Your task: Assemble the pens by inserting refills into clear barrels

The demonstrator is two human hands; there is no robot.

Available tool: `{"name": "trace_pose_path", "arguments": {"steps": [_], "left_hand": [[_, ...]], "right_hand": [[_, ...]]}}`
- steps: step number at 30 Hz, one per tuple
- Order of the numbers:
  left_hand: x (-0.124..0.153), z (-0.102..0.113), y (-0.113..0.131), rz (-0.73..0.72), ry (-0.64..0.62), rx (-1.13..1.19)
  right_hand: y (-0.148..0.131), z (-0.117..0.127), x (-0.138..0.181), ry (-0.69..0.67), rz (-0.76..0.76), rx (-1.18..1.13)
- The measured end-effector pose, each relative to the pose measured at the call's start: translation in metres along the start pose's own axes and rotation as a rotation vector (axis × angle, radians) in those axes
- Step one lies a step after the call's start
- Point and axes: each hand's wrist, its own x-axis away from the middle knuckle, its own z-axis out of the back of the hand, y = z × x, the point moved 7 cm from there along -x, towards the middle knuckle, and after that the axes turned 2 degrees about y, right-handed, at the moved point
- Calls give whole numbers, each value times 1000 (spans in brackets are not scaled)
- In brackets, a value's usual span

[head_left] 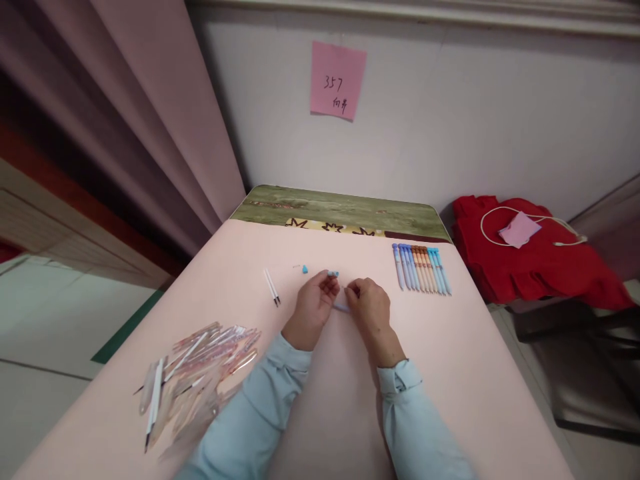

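Both my hands rest close together at the middle of the pink table. My left hand is curled, its fingertips pinched by a small blue pen part. My right hand is also closed, and a light blue pen barrel shows between the two hands. Which hand carries the barrel I cannot tell exactly; both touch it. Another tiny blue piece lies just left of my left hand, with two white refills further left.
A neat row of several blue and orange pens lies at the far right of the table. A heap of clear wrappers and refills sits near left. A red cloth with a white cable covers a seat at right. A pink note hangs on the wall.
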Motion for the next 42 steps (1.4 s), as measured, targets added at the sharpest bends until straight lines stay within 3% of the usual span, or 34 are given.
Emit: {"name": "trace_pose_path", "arguments": {"steps": [4,10,17,19,23,28,30,33,42], "left_hand": [[1,1,-21,37,-33,-38],[0,2,-18,-36,-95,-85],[0,-1,-1,-356,-147,-321],[1,-4,3,-444,-164,-445],[-3,-7,20,-578,-205,-805],[-6,3,78,-1038,95,-1433],[-11,7,84,-1065,110,-1658],[-18,11,77,-1013,36,-1891],[-14,5,67,-1096,-35,-2110]], "right_hand": [[9,7,-3,28,-52,-33],[12,7,-2,13,-73,-180],[5,3,-2,-97,-178,-813],[1,2,-2,-122,-167,-874],[8,2,-2,-84,-190,-835],[29,13,-5,-7,-228,-504],[31,18,-5,-2,-230,-368],[30,19,-4,-16,-234,-284],[19,14,-5,-46,-161,-217]]}}
